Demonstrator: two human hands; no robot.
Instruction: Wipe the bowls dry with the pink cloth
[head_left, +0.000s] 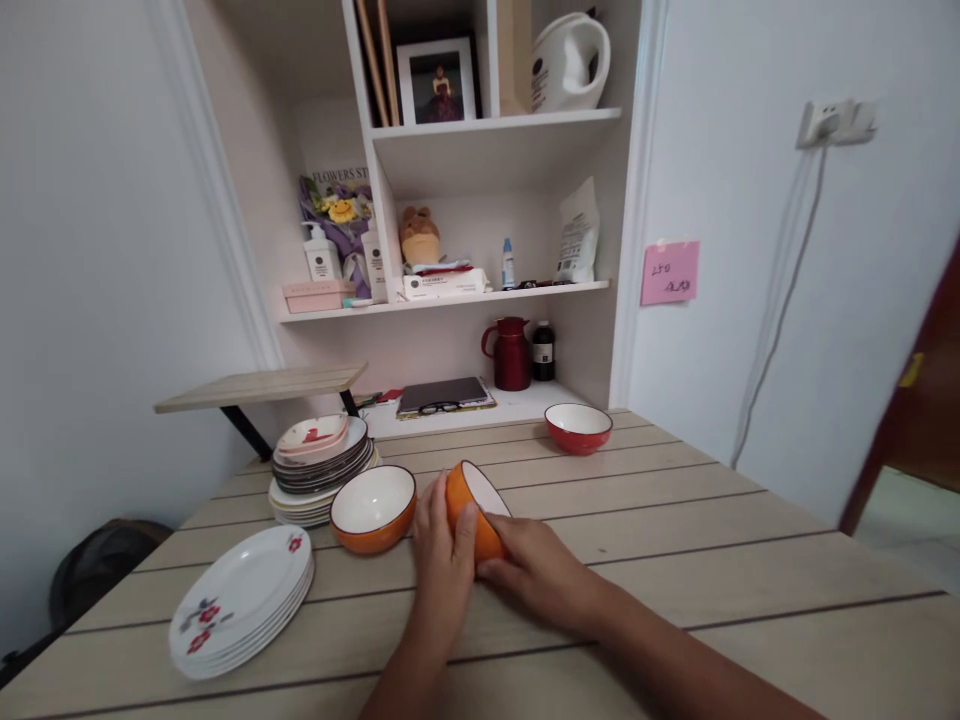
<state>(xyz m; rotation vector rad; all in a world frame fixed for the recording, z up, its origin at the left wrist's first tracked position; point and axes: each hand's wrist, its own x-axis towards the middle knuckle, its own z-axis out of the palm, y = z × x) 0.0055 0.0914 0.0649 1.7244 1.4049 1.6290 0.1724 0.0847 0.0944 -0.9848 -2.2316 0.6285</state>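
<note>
Facing a slatted table [697, 560] with flowered white plates [244, 595] stacked near its left edge and an upright orange bowl [373, 510] farther in, gripping a tilted orange bowl [474, 490] between left hand [437, 542] and right hand [544, 572], well in from that edge.

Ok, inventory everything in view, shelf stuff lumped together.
Held bowl: 1, orange, white inside, tilted, table middle
Second bowl: 1, orange, left of it
Third bowl: 1, red, far side
Flowered plates: 1 stack, white, near left
Mixed dishes: 1 stack, white, pink, dark, back left
Table: 1, pale wood, below
Stand: 1, pale, back left
Shelving: 1, white, ahead
Shelf stuff: many, mixed colours, on it
Note: 1, pink, wall
Wall fittings: 2, white, right wall
Panel: 1, brown, right edge
Unclear thing: 1, black, left edge
Left hand: 1, bare, on bowl's left
Right hand: 1, bare, on bowl's right
</note>
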